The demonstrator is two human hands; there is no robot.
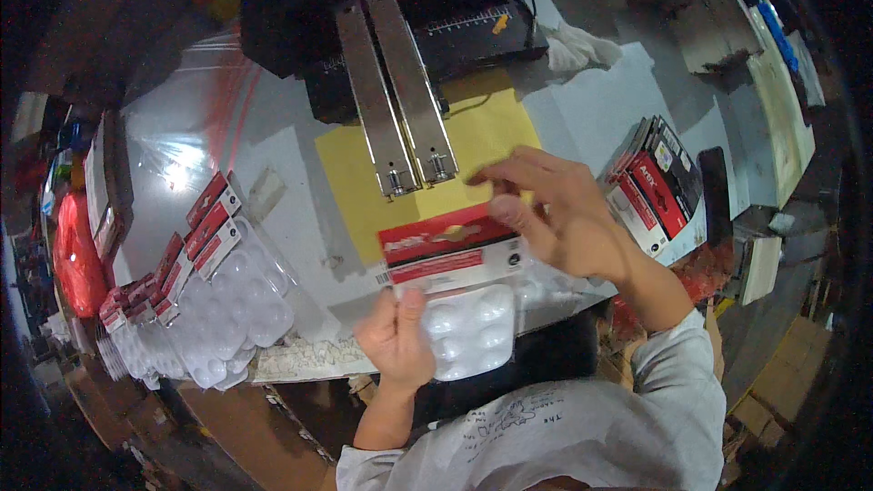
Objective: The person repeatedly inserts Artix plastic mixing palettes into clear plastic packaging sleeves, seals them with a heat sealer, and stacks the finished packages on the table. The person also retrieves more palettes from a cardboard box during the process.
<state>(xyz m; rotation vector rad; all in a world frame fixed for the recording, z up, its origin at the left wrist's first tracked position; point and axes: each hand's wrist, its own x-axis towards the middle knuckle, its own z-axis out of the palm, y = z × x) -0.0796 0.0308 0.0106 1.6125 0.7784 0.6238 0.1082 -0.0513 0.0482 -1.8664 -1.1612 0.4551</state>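
My left hand [400,336] is closed on the left edge of a packaged white plastic paint palette [468,332] with round wells. A folded red and white header card [447,245] with a hang hole tops the package. Over the card's right end is my right hand [564,218], fingers apart and thumb by the corner; whether it touches the card I cannot tell. Just beyond the card, two long metal arms [396,100] reach out from a black machine [464,27]. Beneath their tips lies a yellow sheet [341,168].
Several carded palettes [232,295] overlap at the table's left front edge. A stack of header cards [659,177] sits at the right beside a dark phone-like slab [716,186]. A red plastic bag [75,255] is at far left; a white cloth [582,47] lies right of the machine.
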